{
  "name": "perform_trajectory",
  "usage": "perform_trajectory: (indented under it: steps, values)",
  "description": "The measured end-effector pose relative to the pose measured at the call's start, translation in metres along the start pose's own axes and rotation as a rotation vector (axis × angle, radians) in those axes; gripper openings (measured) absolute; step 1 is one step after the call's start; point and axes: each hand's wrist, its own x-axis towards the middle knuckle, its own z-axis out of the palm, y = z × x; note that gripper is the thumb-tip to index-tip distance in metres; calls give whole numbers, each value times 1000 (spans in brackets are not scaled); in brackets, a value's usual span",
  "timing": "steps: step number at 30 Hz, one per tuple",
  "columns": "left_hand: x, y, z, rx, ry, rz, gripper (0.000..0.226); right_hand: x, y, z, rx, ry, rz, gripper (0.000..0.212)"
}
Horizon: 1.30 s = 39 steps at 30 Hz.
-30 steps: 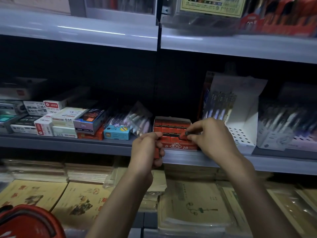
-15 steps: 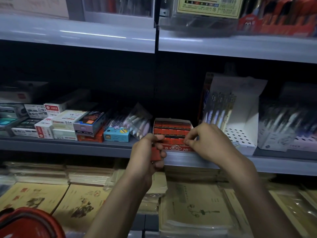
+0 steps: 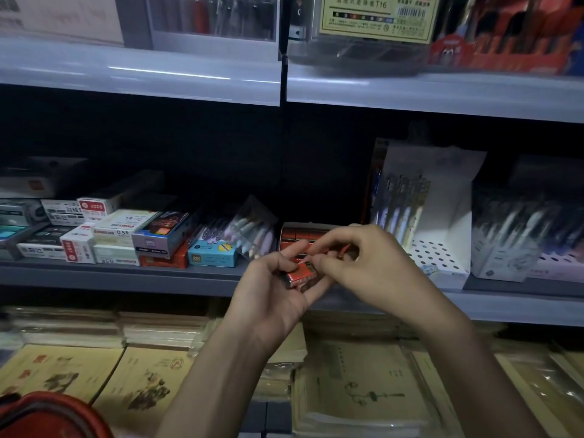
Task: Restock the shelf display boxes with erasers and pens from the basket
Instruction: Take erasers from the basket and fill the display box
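Now | left hand [image 3: 275,292] – palm up, fingers curled round a small stack of red erasers [image 3: 298,276] | right hand [image 3: 363,263] – fingertips pinching that stack's top | red display box [image 3: 297,233] just behind, on the shelf [image 3: 126,276] | red basket [image 3: 47,415] near left

The eraser [image 3: 299,275], its display box [image 3: 300,234] and the lower-left basket [image 3: 53,417] were red; the pen box [image 3: 442,259] was white with dark dots

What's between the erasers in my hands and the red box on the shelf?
Nothing visible. The left hand holds the red erasers, the right hand pinches at them, and the red display box sits just behind both hands on the shelf.
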Motion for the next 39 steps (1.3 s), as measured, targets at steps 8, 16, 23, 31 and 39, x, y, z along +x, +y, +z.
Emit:
perform_trajectory:
  steps: [8, 16, 23, 31, 39]
  values:
    - [3, -3, 0, 192, -35, 73, 35, -6, 3, 3, -44, -127, -36, 45]
    - [-4, 4, 4, 158, -31, 45, 36, -4, 14, 0, 104, 4, -39, 19]
    - [5, -1, 3, 278, 112, 184, 34, 3, 31, -20, -15, 222, 99, 19]
    - [2, -1, 2, 279, 126, 340, 30, 3, 35, -18, -306, 284, 121, 14]
    - [0, 0, -5, 451, 242, 431, 21, 7, 31, -16, -437, 254, 34, 14]
